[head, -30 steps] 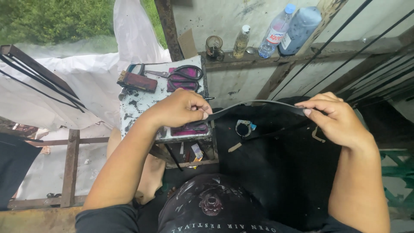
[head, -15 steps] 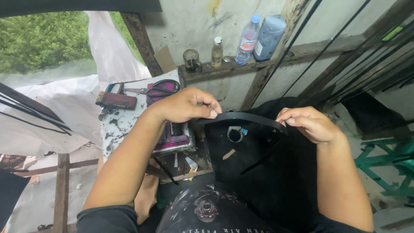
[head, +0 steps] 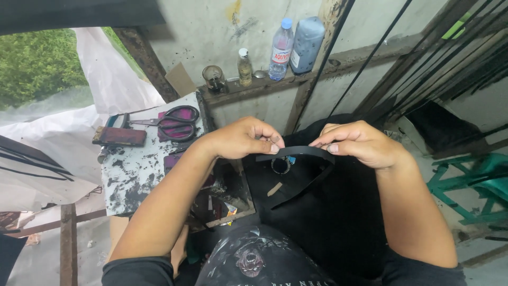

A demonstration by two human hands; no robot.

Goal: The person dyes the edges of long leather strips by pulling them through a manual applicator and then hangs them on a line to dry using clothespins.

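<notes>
A: Status of the hands?

B: We have the left hand point(head: 241, 139) pinched closed on one end of the black strap point(head: 296, 152), thumb and forefinger gripping it. We have the right hand point(head: 360, 143) pinched closed on the other end. The strap spans between both hands, bowed slightly upward, and a loose tail drops away below the right hand.

A: What lies beneath?

B: Black material point(head: 338, 222) sits directly under both hands, with a metal ring point(head: 280, 166) on it just below the strap.

A: Progress?

B: We judge the strap to be in mid-handling: gripped and held up, not yet laid flat or joined to the material. Whether it is cut to length, we cannot tell.

A: Surroundings?

B: To the left of the left hand, the counter point(head: 137, 175) carries scissors point(head: 172, 121). Beyond the hands, a shelf point(head: 338, 66) holds bottles point(head: 280, 48).
</notes>
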